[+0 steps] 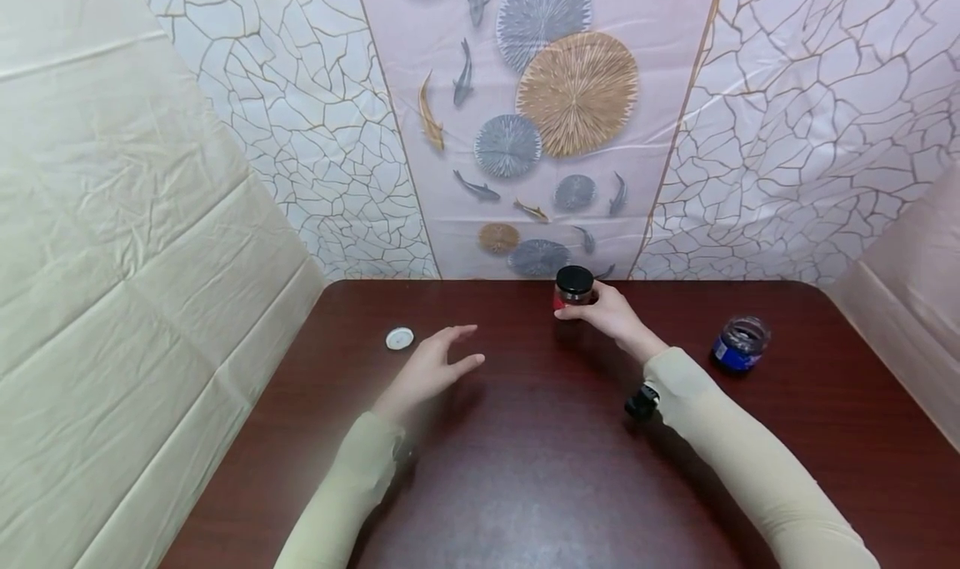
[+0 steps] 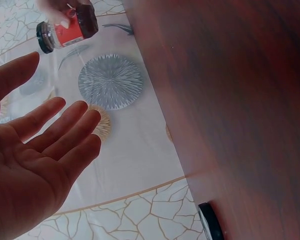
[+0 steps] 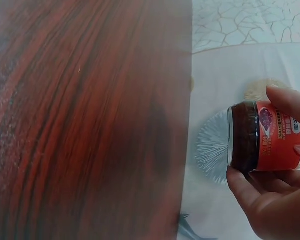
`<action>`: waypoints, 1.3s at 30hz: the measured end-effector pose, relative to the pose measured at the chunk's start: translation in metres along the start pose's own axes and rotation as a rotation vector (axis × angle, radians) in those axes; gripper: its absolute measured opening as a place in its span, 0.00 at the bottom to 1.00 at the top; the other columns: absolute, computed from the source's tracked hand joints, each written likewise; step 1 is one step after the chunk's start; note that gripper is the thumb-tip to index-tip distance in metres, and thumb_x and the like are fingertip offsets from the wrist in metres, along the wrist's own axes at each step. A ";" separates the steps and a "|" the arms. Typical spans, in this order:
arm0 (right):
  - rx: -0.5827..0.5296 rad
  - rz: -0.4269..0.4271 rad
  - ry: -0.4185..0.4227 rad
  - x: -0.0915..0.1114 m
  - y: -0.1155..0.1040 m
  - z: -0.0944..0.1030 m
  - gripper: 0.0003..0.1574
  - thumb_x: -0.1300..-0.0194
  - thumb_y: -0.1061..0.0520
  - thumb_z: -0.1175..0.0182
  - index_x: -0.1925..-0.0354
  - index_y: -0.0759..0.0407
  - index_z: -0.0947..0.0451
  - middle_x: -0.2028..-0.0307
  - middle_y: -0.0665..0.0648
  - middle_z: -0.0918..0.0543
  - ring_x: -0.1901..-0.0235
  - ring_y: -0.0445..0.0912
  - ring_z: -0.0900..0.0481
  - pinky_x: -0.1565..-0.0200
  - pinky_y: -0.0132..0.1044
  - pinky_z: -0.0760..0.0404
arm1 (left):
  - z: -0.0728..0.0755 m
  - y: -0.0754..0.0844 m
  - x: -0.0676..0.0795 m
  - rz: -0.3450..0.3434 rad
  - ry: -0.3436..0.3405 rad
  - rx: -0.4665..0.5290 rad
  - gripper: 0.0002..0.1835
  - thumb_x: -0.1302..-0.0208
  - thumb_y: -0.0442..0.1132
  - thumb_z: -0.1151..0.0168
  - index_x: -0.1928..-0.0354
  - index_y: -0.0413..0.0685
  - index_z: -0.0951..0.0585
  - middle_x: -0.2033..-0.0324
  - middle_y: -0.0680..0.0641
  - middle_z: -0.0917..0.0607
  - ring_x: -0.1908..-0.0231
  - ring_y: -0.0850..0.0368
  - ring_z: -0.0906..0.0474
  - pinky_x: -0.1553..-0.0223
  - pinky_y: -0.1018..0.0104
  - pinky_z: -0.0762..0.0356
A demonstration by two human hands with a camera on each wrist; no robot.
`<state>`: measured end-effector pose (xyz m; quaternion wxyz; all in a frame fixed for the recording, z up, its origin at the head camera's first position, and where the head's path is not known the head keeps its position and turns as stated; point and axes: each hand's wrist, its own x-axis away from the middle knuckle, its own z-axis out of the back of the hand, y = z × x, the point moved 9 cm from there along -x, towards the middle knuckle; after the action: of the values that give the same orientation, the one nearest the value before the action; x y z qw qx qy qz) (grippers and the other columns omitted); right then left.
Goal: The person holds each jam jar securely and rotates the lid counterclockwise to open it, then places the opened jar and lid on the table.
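Jar with a red label is hanging above the tabletop, near its far edge. Right fingers and thumb of the right hand are gripping its sides, spreading just to its width. Left fingers of the left hand are extending loosely, thumb standing well apart, holding nothing. A broad span of wood is running between the two sets of fingers and toward the near side.

White-faced lid is lying just left of the left fingers. Blue-labelled jar is standing well right of the right fingers, its mouth uncovered; only the head view is showing it. Left wrist view is catching the lid's dark rim. Right wrist view is showing printed characters and the held jar's dark lower end; its black cap is appearing in the other two views.

Materials: both jars looking like clear glass; tabletop showing red-brown grain and gloss; backdrop cloth carrying creases, crackle lines, fish and rayed discs.
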<state>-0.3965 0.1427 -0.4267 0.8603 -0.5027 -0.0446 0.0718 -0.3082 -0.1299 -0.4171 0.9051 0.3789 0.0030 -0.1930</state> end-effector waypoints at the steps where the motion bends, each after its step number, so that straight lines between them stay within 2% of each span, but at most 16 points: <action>1: 0.002 0.002 0.000 0.002 -0.002 0.001 0.46 0.42 0.48 0.25 0.32 0.63 0.31 0.39 0.67 0.23 0.40 0.59 0.26 0.39 0.55 0.28 | 0.000 0.000 0.000 -0.005 0.002 -0.003 0.31 0.32 0.49 0.34 0.30 0.46 0.27 0.36 0.45 0.23 0.34 0.49 0.29 0.34 0.51 0.31; 11: -0.019 0.044 0.003 0.021 -0.015 0.006 0.45 0.45 0.45 0.23 0.35 0.61 0.27 0.43 0.64 0.20 0.44 0.56 0.24 0.44 0.49 0.26 | -0.001 0.004 0.002 -0.029 0.009 -0.006 0.31 0.31 0.48 0.34 0.31 0.45 0.27 0.37 0.43 0.22 0.35 0.49 0.28 0.35 0.51 0.31; 22: -0.018 0.066 -0.023 0.046 -0.030 0.009 0.47 0.45 0.41 0.24 0.33 0.58 0.28 0.43 0.62 0.19 0.44 0.54 0.23 0.44 0.48 0.26 | -0.004 0.005 0.001 -0.039 0.002 -0.004 0.31 0.32 0.47 0.33 0.31 0.44 0.27 0.37 0.41 0.22 0.35 0.47 0.27 0.36 0.50 0.30; 28: -0.027 0.078 -0.028 0.056 -0.037 0.011 0.47 0.45 0.42 0.24 0.33 0.58 0.27 0.44 0.62 0.18 0.45 0.52 0.22 0.45 0.46 0.26 | -0.005 0.008 0.001 -0.039 -0.001 -0.003 0.32 0.32 0.48 0.34 0.31 0.42 0.27 0.37 0.43 0.22 0.35 0.48 0.28 0.35 0.51 0.31; 39: -0.035 0.066 -0.054 0.072 -0.039 0.010 0.45 0.46 0.40 0.24 0.36 0.55 0.26 0.46 0.59 0.18 0.47 0.52 0.22 0.48 0.47 0.24 | -0.006 0.013 0.002 -0.047 -0.006 -0.034 0.31 0.31 0.50 0.34 0.31 0.45 0.27 0.36 0.45 0.22 0.35 0.51 0.28 0.34 0.53 0.32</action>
<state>-0.3240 0.1445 -0.3875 0.8469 -0.5170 -0.0523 0.1127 -0.3007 -0.1187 -0.4127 0.9067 0.3625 0.0125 -0.2150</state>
